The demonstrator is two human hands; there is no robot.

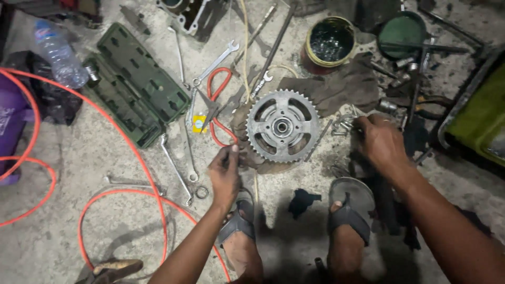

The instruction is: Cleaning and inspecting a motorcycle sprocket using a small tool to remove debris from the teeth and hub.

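Sprocket (282, 125), toothed grey disc with hub, lies flat on a dirty rag (336, 87) at frame centre. Left hand (224, 173) at its 7 o'clock, fingertips pinched at the toothed rim; whether anything small is held, cannot tell. Right hand (383, 143) at 3 o'clock, fingers curled into loose bolts (344, 123); grip contents unclear. Risk, judged: teeth could nick fingers or the disc could slide on the rag. Surroundings: green tool case (134, 87) at 10, orange hose (126, 142) at 8, wrenches (213, 66) and paint can (330, 42) at 12 crowd the reach.
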